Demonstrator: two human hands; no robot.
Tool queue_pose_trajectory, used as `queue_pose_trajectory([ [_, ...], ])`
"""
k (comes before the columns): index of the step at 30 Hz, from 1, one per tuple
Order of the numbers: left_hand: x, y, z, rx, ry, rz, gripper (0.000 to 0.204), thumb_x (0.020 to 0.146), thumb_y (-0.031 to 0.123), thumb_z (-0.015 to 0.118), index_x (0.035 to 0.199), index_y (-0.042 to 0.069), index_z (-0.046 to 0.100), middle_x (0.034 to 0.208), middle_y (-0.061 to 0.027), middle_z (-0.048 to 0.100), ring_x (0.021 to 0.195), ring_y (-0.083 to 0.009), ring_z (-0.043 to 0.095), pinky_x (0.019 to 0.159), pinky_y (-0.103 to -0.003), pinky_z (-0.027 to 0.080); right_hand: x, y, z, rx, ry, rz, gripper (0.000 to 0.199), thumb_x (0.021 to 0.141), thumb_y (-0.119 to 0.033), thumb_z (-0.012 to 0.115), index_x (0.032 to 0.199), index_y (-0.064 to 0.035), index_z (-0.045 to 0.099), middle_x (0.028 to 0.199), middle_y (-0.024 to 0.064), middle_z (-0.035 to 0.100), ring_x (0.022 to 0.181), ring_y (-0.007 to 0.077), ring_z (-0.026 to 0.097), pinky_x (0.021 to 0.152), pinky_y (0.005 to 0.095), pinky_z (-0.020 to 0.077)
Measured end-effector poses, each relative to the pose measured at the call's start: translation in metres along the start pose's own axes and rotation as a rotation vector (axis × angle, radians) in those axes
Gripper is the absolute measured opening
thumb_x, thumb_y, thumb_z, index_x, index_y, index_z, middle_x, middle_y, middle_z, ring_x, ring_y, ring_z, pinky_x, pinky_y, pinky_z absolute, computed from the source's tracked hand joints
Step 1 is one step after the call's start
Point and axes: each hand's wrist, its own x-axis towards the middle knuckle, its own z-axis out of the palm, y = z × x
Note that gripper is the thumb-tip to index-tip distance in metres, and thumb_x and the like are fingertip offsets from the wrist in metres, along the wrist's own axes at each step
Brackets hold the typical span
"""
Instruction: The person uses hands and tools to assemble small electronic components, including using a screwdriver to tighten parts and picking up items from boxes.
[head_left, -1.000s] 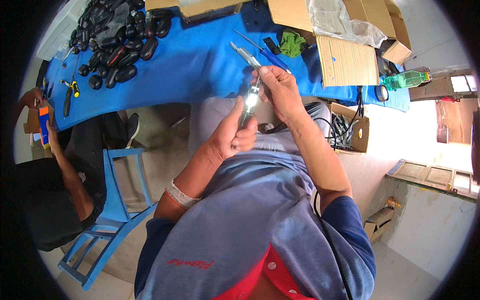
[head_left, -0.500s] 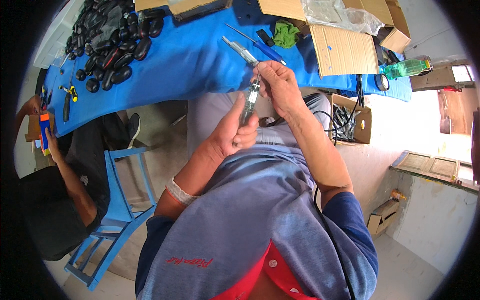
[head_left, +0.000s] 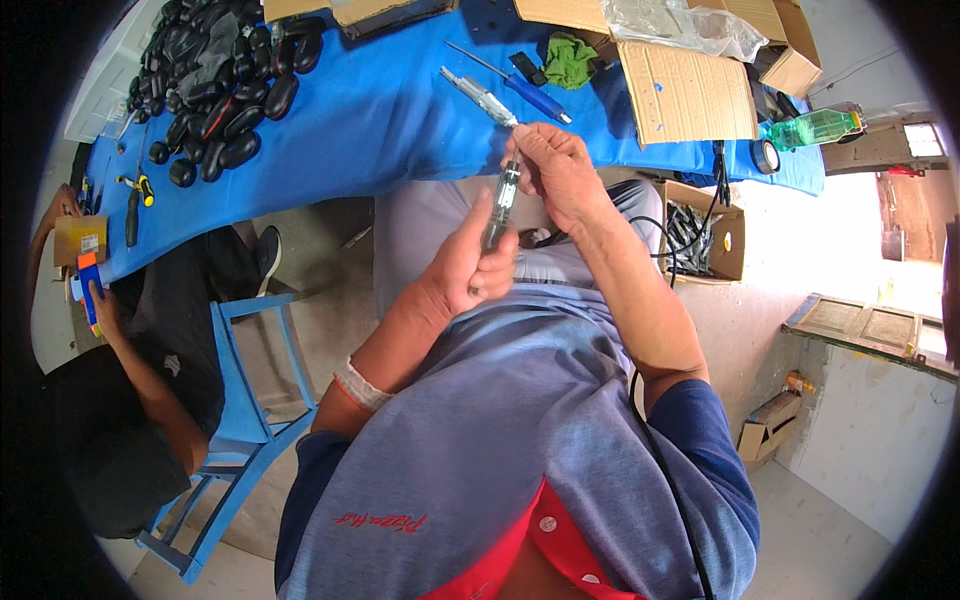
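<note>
My left hand (head_left: 468, 262) is closed round the dark grip of a screwdriver-like tool (head_left: 507, 190) with a shiny, clear-looking barrel, the thumb lying along its side. The tool's thin shaft points up to the fingers of my right hand (head_left: 560, 175). Those fingers are pinched at the near end of a long silver-grey part (head_left: 480, 95), which slants away to the upper left over the table. Where shaft and part meet is hidden by my fingertips. Beyond my right hand, a blue-handled screwdriver (head_left: 538, 98) and a green cloth (head_left: 571, 61) lie on the blue-covered table (head_left: 350, 130).
Black rounded casings (head_left: 225, 100) are piled at the far left. Cardboard boxes (head_left: 690, 95) and a green bottle (head_left: 815, 130) stand at the right. A carton of dark parts (head_left: 735, 245) is beside my leg. A co-worker (head_left: 150, 400) sits left, near a blue chair (head_left: 235, 390).
My hands keep nearly the same hold and place. At the left, the co-worker's orange-and-blue item has moved slightly down, and a small cardboard box shows more fully beside it.
</note>
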Motion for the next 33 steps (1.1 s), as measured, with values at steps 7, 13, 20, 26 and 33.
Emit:
queue_pose_trajectory([
  [7, -0.003, -0.003, 0.0, 0.045, 0.028, 0.026, 0.063, 0.094, 0.065, 0.029, 0.068, 0.011, 0.05, 0.045, 0.0062, 0.028, 0.032, -0.0065, 0.025, 0.033, -0.023, 0.022, -0.008, -0.007, 0.013, 0.028, 0.067, 0.097, 0.023, 0.095, -0.018, 0.053, 0.08, -0.0017, 0.059, 0.066, 0.0039, 0.057, 0.05, 0.009, 0.042, 0.047, 0.0227, 0.0316],
  [13, -0.005, 0.002, 0.004, 0.071, 0.033, 0.069, 0.062, 0.094, 0.064, 0.03, 0.067, 0.011, 0.048, 0.045, 0.0062, 0.028, 0.032, -0.0064, 0.025, 0.033, -0.022, 0.021, -0.011, -0.003, 0.015, -0.026, 0.026, 0.006, 0.023, 0.094, -0.019, 0.055, 0.081, -0.0023, 0.063, 0.067, 0.0018, 0.057, 0.052, 0.0077, 0.044, 0.049, 0.0218, 0.0324],
  [20, -0.005, 0.0, 0.006, 0.083, 0.07, 0.09, 0.061, 0.095, 0.063, 0.031, 0.067, 0.011, 0.048, 0.046, 0.0057, 0.029, 0.032, -0.0064, 0.026, 0.032, -0.022, 0.022, -0.019, 0.003, 0.02, 0.025, 0.088, 0.065, 0.026, 0.095, -0.023, 0.055, 0.082, -0.0037, 0.066, 0.065, -0.0001, 0.056, 0.053, 0.0069, 0.045, 0.049, 0.0213, 0.033],
  [26, -0.001, 0.008, 0.013, 0.075, 0.083, 0.125, 0.061, 0.094, 0.063, 0.032, 0.067, 0.012, 0.049, 0.045, 0.0052, 0.031, 0.032, -0.0068, 0.028, 0.032, -0.022, 0.023, -0.023, -0.001, 0.02, 0.072, 0.11, 0.081, 0.03, 0.094, -0.031, 0.057, 0.084, -0.0035, 0.063, 0.066, -0.0002, 0.057, 0.053, 0.0073, 0.047, 0.05, 0.021, 0.035],
  [33, 0.001, 0.011, 0.006, 0.088, 0.125, 0.143, 0.061, 0.094, 0.064, 0.033, 0.067, 0.011, 0.049, 0.045, 0.0044, 0.031, 0.032, -0.0076, 0.029, 0.032, -0.023, 0.024, -0.044, -0.003, 0.018, -0.241, 0.056, 0.04, 0.024, 0.087, -0.023, 0.07, 0.081, -0.0016, 0.06, 0.067, 0.0013, 0.06, 0.06, 0.0047, 0.05, 0.053, 0.0209, 0.0388],
])
